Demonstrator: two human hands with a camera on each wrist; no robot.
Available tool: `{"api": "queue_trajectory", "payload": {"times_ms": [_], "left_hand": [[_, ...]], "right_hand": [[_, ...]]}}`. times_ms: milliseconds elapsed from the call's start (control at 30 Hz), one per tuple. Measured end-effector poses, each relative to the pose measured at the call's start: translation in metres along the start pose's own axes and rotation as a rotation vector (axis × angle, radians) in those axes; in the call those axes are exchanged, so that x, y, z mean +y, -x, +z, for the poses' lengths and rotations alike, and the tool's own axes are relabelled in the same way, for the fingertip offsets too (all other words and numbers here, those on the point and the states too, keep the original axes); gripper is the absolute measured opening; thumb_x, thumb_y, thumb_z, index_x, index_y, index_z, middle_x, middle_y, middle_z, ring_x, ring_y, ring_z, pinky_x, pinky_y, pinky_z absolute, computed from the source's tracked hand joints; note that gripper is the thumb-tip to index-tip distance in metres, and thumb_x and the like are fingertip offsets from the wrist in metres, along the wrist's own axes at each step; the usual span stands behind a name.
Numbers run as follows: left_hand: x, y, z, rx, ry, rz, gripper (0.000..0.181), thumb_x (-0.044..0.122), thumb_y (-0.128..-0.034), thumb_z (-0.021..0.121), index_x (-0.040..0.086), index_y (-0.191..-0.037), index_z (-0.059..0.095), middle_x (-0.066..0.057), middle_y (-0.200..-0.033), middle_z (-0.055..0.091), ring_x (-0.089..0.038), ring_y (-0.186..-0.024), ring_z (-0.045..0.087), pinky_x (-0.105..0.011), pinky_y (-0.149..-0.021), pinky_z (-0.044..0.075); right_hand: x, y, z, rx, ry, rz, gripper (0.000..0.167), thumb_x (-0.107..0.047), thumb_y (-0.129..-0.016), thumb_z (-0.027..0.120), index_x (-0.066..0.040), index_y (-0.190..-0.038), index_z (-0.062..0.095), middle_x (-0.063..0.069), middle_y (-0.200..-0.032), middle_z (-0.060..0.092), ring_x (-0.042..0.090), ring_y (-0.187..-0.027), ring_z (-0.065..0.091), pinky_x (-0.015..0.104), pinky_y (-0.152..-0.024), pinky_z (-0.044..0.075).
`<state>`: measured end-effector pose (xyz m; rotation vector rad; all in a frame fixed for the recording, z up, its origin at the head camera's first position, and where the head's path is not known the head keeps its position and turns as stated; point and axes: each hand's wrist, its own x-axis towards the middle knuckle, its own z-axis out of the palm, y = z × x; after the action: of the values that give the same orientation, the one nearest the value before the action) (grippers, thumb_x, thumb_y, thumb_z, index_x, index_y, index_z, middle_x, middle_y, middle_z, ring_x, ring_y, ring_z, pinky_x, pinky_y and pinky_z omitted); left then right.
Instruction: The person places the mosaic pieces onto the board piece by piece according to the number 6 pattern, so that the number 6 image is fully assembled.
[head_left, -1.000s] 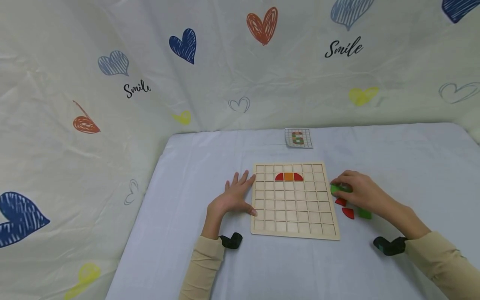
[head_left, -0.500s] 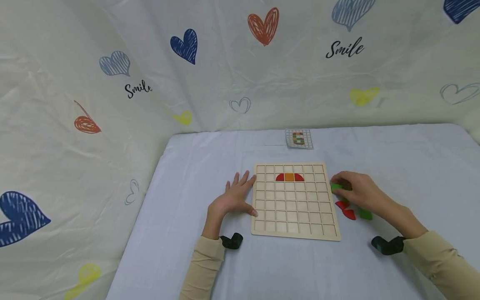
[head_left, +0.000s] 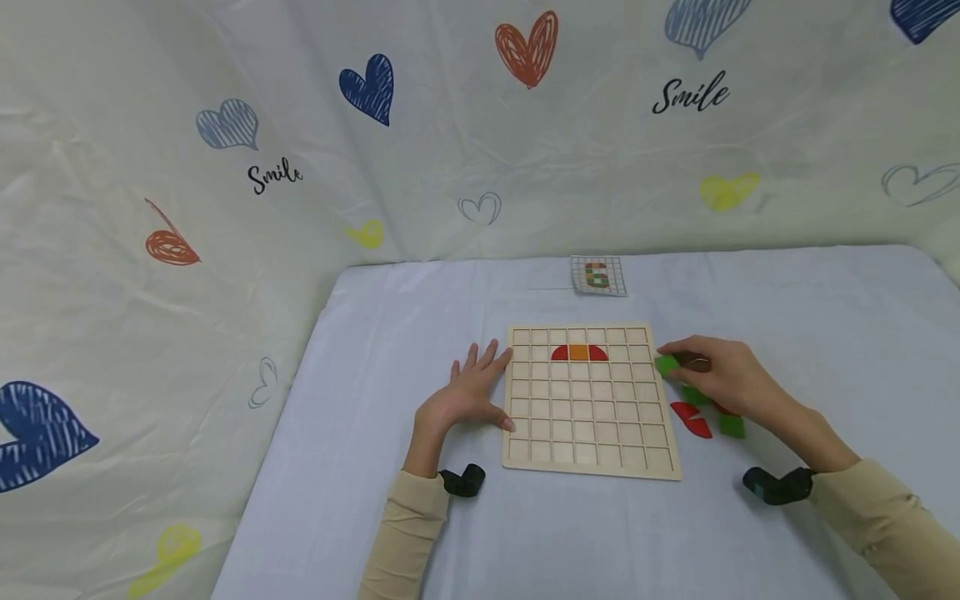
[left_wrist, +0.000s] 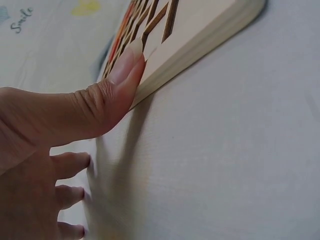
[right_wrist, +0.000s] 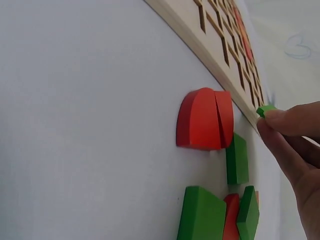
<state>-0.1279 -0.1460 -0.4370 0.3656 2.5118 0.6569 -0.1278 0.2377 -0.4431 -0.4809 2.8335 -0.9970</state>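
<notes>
A pale wooden grid board (head_left: pixel 592 462) lies on the white cloth. Across its upper rows sit an orange square block (head_left: pixel 578 352) and two red quarter-round blocks (head_left: pixel 560 353). My left hand (head_left: pixel 467 397) is spread at the board's left edge, its thumb (left_wrist: pixel 127 70) resting on the rim. Just off the right edge, my right hand (head_left: pixel 727 375) pinches a small green block (head_left: pixel 666 366) between thumb and fingertips. Below that hand lie loose red quarter-round blocks (right_wrist: pixel 197 120) and green blocks (right_wrist: pixel 237 160), some partly hidden.
A small card (head_left: pixel 597 277) with a coloured grid pattern lies behind the board. A white cloth backdrop (head_left: pixel 420 167) with printed hearts rises at the back and left. Black wrist devices (head_left: pixel 463 482) sit at both cuffs.
My right hand has moved slightly up and left with the green block, which is now by the board's edge. Another green block shows beneath the hand. The left hand has stayed still.
</notes>
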Motion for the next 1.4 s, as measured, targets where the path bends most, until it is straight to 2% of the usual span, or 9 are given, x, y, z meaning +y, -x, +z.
{"api": "queue_trajectory", "payload": {"times_ms": [133, 267, 367, 467, 567, 700, 1000, 1400], "left_hand": [[-0.001, 0.000, 0.000, -0.006, -0.004, 0.002, 0.121, 0.032, -0.0741, 0.094, 0.020, -0.167, 0.016, -0.005, -0.174, -0.002, -0.034, -0.159, -0.013, -0.061, -0.126, -0.005], [-0.002, -0.001, 0.000, -0.012, -0.005, 0.005, 0.122, 0.033, -0.0742, 0.094, 0.020, -0.167, 0.016, -0.005, -0.174, -0.003, -0.034, -0.159, -0.014, -0.060, -0.126, -0.005], [-0.001, -0.001, 0.000, -0.016, -0.007, 0.002, 0.122, 0.033, -0.0741, 0.094, 0.021, -0.167, 0.015, -0.005, -0.174, -0.003, -0.034, -0.159, -0.014, -0.060, -0.126, -0.006], [-0.001, -0.001, 0.000, -0.018, -0.006, -0.004, 0.123, 0.033, -0.0735, 0.094, 0.020, -0.167, 0.016, -0.006, -0.174, -0.003, -0.034, -0.159, -0.014, -0.060, -0.126, -0.006], [0.000, -0.001, 0.001, -0.014, -0.010, -0.005, 0.123, 0.033, -0.0724, 0.095, 0.019, -0.167, 0.017, -0.007, -0.174, -0.002, -0.035, -0.159, -0.013, -0.061, -0.126, -0.004], [0.000, -0.002, 0.001, -0.015, -0.017, -0.011, 0.125, 0.033, -0.0716, 0.095, 0.020, -0.167, 0.016, -0.007, -0.174, -0.003, -0.034, -0.159, -0.014, -0.061, -0.126, -0.005], [-0.001, -0.002, 0.001, -0.016, -0.007, -0.006, 0.124, 0.032, -0.0716, 0.095, 0.021, -0.167, 0.016, -0.005, -0.174, -0.004, -0.033, -0.159, -0.015, -0.060, -0.126, -0.006], [0.000, 0.000, 0.000, -0.010, 0.006, 0.014, 0.124, 0.032, -0.0720, 0.095, 0.018, -0.167, 0.017, -0.007, -0.174, -0.003, -0.034, -0.159, -0.015, -0.061, -0.126, -0.006]], "right_hand": [[-0.003, -0.002, 0.001, -0.021, -0.036, 0.022, 0.040, -0.005, -0.091, 0.074, 0.003, -0.130, 0.068, 0.025, -0.122, 0.070, 0.043, -0.108, 0.070, 0.049, -0.087, 0.060], [-0.008, -0.005, 0.005, -0.028, -0.054, 0.003, 0.041, -0.006, -0.090, 0.077, 0.006, -0.128, 0.068, 0.023, -0.118, 0.072, 0.040, -0.104, 0.071, 0.046, -0.086, 0.060], [-0.012, -0.007, 0.007, -0.026, -0.047, -0.018, 0.041, -0.008, -0.088, 0.080, 0.005, -0.126, 0.070, 0.018, -0.111, 0.074, 0.031, -0.096, 0.073, 0.034, -0.081, 0.063], [-0.017, -0.011, 0.008, -0.027, -0.043, -0.031, 0.040, -0.011, -0.087, 0.082, 0.004, -0.124, 0.072, 0.013, -0.104, 0.075, 0.023, -0.088, 0.071, 0.020, -0.074, 0.058], [-0.022, -0.015, 0.011, -0.031, -0.050, -0.037, 0.039, -0.012, -0.087, 0.083, 0.003, -0.122, 0.073, 0.011, -0.102, 0.075, 0.020, -0.086, 0.069, 0.015, -0.072, 0.054], [-0.028, -0.022, 0.017, -0.028, -0.048, -0.057, 0.037, -0.014, -0.086, 0.083, 0.001, -0.119, 0.075, 0.008, -0.101, 0.075, 0.017, -0.085, 0.067, 0.018, -0.074, 0.055], [-0.042, -0.032, 0.028, -0.030, -0.071, -0.140, 0.032, -0.012, -0.086, 0.083, -0.002, -0.115, 0.077, 0.007, -0.106, 0.074, 0.023, -0.093, 0.070, 0.039, -0.084, 0.061], [-0.053, -0.047, 0.044, -0.035, -0.070, -0.197, 0.030, -0.012, -0.085, 0.084, -0.001, -0.112, 0.078, 0.005, -0.098, 0.073, 0.022, -0.089, 0.066, 0.042, -0.082, 0.058]]}}
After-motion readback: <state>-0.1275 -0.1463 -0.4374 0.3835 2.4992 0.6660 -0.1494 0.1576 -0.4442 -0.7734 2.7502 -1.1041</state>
